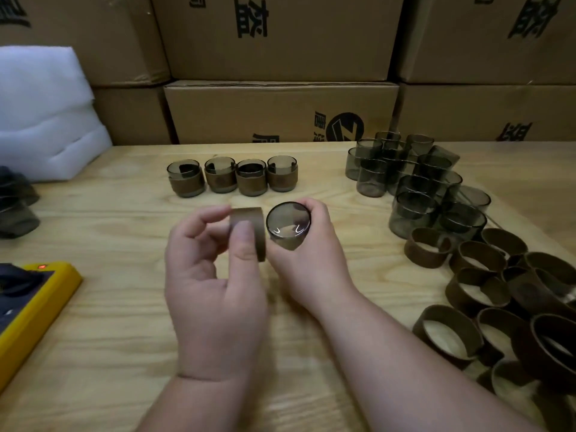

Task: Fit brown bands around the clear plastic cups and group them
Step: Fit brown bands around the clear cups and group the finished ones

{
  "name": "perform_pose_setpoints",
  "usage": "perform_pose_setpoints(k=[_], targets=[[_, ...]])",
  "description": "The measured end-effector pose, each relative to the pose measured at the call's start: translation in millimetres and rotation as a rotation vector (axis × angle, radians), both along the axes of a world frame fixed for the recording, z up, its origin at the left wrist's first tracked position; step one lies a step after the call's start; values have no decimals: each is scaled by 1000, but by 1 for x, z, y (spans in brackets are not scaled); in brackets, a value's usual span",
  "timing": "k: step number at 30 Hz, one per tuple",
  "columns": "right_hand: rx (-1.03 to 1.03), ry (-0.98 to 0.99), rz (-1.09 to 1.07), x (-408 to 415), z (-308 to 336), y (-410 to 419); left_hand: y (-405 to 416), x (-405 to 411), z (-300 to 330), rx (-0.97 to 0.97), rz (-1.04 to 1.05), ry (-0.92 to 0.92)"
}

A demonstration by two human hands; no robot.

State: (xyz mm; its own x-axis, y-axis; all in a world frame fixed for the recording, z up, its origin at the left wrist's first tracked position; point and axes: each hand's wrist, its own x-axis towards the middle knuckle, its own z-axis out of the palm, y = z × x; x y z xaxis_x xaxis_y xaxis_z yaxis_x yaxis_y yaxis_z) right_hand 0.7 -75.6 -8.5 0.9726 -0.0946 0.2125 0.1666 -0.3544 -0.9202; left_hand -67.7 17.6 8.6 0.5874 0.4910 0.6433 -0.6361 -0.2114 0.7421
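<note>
Head view: ring-shaped brown band (249,232) beside round clear cup (288,226).

Your single head-worn view looks forward and down, close over the wooden table (109,307), boxes (280,110) filling the upper frame.

Stacked cardboard boxes (280,110) behind the wooden table (109,307) — white foam (46,113) far left, yellow device (34,310) nearer.

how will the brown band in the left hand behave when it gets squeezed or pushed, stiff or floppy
Probably somewhat flexible: the brown band looks thin-walled, and the loose bands in the pile sit in uneven ovals. It likely holds its loop, since those stand open unsupported. It seems light, as the left hand pinches it with only thumb and fingertips.
</note>
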Motion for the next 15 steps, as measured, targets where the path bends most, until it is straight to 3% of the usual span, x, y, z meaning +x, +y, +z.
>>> perform_pose_setpoints(k=[6,9,15], targets=[[-113,68,37,0,-6,-2,42,34,-9,-270,84,404],[-226,77,65,-3,-4,-1,44,52,-4,-477,-21,453],[-305,55,102,-5,-2,-1,41,58,-6,-632,-118,450]])
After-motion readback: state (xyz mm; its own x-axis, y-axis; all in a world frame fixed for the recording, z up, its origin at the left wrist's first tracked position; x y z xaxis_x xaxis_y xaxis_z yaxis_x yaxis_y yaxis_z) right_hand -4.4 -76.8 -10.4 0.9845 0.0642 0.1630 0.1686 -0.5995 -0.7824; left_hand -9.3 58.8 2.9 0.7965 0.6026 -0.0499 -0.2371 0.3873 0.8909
